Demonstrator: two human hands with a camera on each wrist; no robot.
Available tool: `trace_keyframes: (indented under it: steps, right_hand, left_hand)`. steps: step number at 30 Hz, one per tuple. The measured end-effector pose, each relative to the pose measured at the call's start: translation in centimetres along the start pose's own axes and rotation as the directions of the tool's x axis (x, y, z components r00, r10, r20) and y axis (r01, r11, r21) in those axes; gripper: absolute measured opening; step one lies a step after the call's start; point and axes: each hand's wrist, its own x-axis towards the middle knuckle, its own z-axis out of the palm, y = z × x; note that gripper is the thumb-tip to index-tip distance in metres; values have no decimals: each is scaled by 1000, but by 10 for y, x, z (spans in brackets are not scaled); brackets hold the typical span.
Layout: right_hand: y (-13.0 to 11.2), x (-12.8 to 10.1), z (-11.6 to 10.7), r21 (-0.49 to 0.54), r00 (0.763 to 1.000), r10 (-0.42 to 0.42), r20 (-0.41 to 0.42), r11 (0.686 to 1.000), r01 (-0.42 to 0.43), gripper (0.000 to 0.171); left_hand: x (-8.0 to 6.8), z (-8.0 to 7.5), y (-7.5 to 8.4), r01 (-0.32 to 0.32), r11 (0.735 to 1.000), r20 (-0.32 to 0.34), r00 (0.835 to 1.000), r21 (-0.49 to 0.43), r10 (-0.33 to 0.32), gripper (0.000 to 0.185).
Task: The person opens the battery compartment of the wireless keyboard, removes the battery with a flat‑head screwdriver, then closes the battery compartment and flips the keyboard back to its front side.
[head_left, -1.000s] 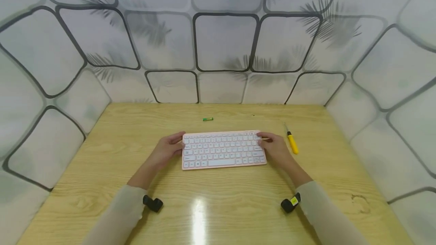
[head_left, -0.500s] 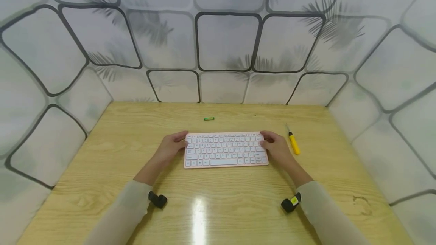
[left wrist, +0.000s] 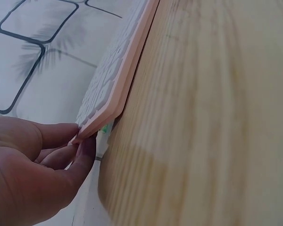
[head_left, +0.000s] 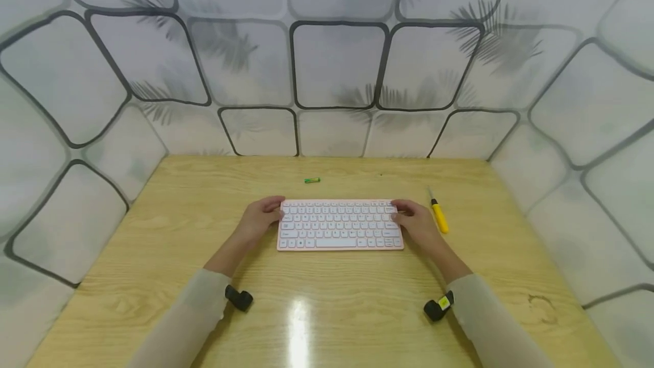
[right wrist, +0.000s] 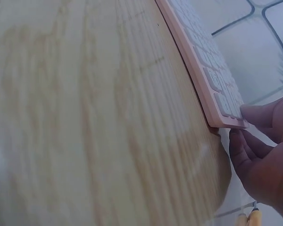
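While both hands, left (head_left: pixel 258 219) and right (head_left: pixel 416 223), pinch the keyboard (head_left: pixel 339 225) by its ends on the desk (head_left: pixel 153 231), I'd judge it's being positioned, needing an even, level lift next.

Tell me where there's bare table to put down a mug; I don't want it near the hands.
Bare wood lies along the table's left side beyond the left hand, and at the far left corner, left of the battery. It is crowded round the keyboard, gripped at both ends, with the screwdriver just beyond the right hand.
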Motion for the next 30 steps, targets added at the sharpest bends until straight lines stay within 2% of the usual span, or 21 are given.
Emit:
trace_keyframes:
  steps: [3,9,14,23,30]
  right_hand:
    - [-4,-3,-2,7,1000,14,8,1000,-14,35]
    - [-8,-5,-3,20,999,51,19,998,-52,36]
    - [-5,-2,-2,33,997,68,30,997,-69,38]
    - [-8,2,-7,39,995,49,83,998,-52,43]
    - [-4,6,-9,67,990,59,129,995,-68,44]
  left_hand:
    - [1,0,0,-6,1000,-5,1000,1,6,41]
    - [-1,1,6,-1,1000,29,1000,1,1,41]
    - [3,-2,1,11,1000,38,999,5,-11,43]
    - [4,-3,2,39,999,67,997,-24,-37,44]
    - [2,-4,1,7,1000,65,998,-19,-5,44]
